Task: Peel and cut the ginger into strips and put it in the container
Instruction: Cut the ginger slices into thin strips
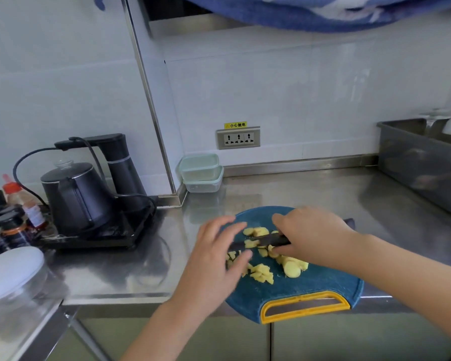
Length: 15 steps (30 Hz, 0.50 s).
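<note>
A big white wall (297, 95) stands far behind the fingers, with a plug socket (238, 138) low on it. A shiny steel desk (310, 188) runs under both hands. A grey tub (414, 173) sits on the desk, far back and to the right of the right hand (310, 238). A black kettle (76, 196) on its black stand sits well to the left of the left hand (214, 256), and small jars (8, 227) stand on the far side of the kettle. A round blue cutting board (297, 285) lies on the desk right under the fingers, with its yellow handle (305, 306) at the near edge of the desk. The left hand lies flat over the left side of the board, its fingers (235, 264) straight and a little spread, holding nothing. The right hand is over the middle of the board, and its fingers (284, 222) are curled round the handle of a dark knife (266, 241). The blade points left, and its tip is just beside the left fingertips. Two see-through boxes (201, 173) are stacked in the back corner, well behind the left fingers. A peeled yellow ginger lump (293, 268) lies on the board just under the right hand. Small cut ginger pieces (262, 273) lie between the two hands, around the blade, and some are partly hidden under the left fingers.
</note>
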Tool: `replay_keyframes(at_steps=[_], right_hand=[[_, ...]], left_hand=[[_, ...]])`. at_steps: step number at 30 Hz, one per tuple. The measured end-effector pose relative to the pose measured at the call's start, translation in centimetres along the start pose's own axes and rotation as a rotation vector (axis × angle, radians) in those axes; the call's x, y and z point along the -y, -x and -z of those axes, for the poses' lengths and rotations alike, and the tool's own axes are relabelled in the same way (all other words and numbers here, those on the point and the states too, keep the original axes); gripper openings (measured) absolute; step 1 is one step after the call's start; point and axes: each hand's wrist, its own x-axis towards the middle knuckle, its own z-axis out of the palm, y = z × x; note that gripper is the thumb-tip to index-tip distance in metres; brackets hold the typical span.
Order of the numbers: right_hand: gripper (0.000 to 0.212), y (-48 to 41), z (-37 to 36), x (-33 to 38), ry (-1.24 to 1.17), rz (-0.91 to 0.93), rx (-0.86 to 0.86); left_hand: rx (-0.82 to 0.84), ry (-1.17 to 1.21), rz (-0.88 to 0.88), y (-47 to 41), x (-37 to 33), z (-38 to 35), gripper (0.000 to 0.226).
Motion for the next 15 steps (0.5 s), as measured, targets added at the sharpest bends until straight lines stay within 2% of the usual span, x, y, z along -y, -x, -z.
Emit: replay_keyframes(at_steps=[2, 4, 7, 11, 15], right_hand=[[0.030, 0.0, 0.2, 0.2, 0.064, 0.025, -0.023], [0.027, 0.1, 0.0, 0.3, 0.118, 0.041, -0.059], [0.024, 0.4, -0.5, 0.3, 0.178, 0.049, -0.092], [0.023, 0.8, -0.3, 0.0, 0.178, 0.018, -0.083], [0.018, 1.1, 0.2, -0.9, 0.201, -0.049, -0.079]], left_hand=[[0.138, -0.115, -0.019, 0.1, -0.8, -1.1, 0.067], [0.211, -0.191, 0.022, 0.0, -1.1, -2.0, 0.079], [0.235, -0.186, 0.049, -0.1, -1.3, -3.2, 0.077], [0.162, -0.234, 0.002, 0.6, -0.4, -5.0, 0.072], [0.210, -0.378, 0.105, 0.8, 1.8, -5.7, 0.071]])
